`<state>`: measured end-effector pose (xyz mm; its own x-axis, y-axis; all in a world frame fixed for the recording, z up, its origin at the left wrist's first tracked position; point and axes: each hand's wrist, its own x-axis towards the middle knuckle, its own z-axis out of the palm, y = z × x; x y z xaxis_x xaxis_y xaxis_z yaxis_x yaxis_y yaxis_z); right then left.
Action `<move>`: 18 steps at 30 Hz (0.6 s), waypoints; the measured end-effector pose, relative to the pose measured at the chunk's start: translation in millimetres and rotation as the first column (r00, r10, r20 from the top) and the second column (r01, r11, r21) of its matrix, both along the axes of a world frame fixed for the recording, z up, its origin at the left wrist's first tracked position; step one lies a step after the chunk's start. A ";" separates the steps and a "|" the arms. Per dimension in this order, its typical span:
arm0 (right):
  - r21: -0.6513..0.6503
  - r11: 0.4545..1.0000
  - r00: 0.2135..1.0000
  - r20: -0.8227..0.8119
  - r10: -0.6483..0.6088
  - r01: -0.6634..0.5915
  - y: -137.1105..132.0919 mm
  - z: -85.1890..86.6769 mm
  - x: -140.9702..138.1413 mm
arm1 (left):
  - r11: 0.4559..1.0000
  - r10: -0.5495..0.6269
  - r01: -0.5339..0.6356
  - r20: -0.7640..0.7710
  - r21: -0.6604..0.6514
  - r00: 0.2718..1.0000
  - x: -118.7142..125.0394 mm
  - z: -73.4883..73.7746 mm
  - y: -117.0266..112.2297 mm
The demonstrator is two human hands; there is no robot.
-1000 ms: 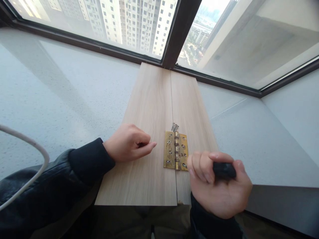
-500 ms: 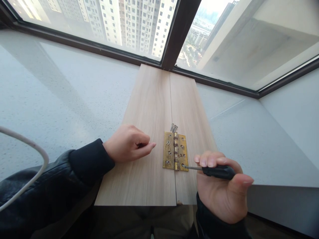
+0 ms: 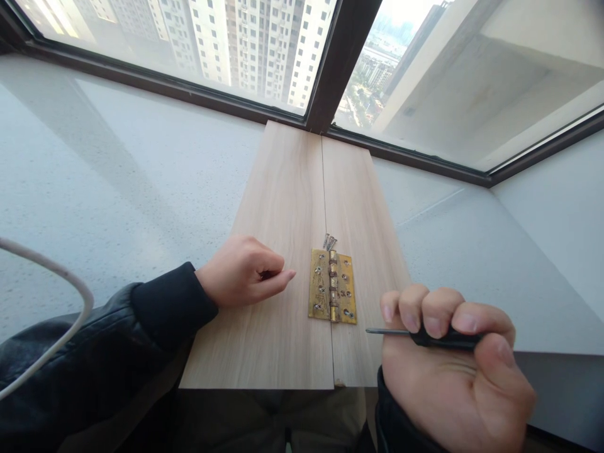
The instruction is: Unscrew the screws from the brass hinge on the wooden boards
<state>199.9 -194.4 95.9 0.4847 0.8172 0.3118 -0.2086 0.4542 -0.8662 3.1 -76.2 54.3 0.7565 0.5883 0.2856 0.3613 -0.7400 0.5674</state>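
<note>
- Head view: I see my right hand [image 3: 453,371] curled around a black-handled screwdriver [image 3: 425,336], its tip clear of the brass hinge [image 3: 333,294] and pointing left.
- My left hand [image 3: 243,272] rests loosely fisted on the left wooden board [image 3: 278,207], just beside the hinge.
- The hinge straddles the seam between the two boards; loose screws [image 3: 329,241] lie just beyond it.
- A white cable [image 3: 70,283] curves at left.
</note>
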 end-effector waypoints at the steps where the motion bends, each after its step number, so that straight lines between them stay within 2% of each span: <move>1: 0.016 1.000 1.000 0.019 -0.008 0.008 2.1 -2.1 -1.2 | 1.000 0.001 -0.001 -0.001 0.001 1.000 0.0 0.0 0.0; 8: 0.104 0.995 0.995 0.096 -0.020 0.010 13.3 -14.0 -11.5 | 1.000 -0.002 0.002 0.003 -0.007 1.000 0.5 0.0 1.0; 18: 0.069 0.997 0.994 0.101 0.027 -0.034 9.2 -14.3 -13.9 | 1.000 -0.007 0.007 0.008 -0.008 1.000 1.2 -0.1 1.2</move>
<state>185.9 -185.2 81.6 0.4232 0.8054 0.4149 -0.1371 0.5096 -0.8494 4.3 -75.0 54.1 0.7584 0.5853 0.2868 0.3517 -0.7379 0.5760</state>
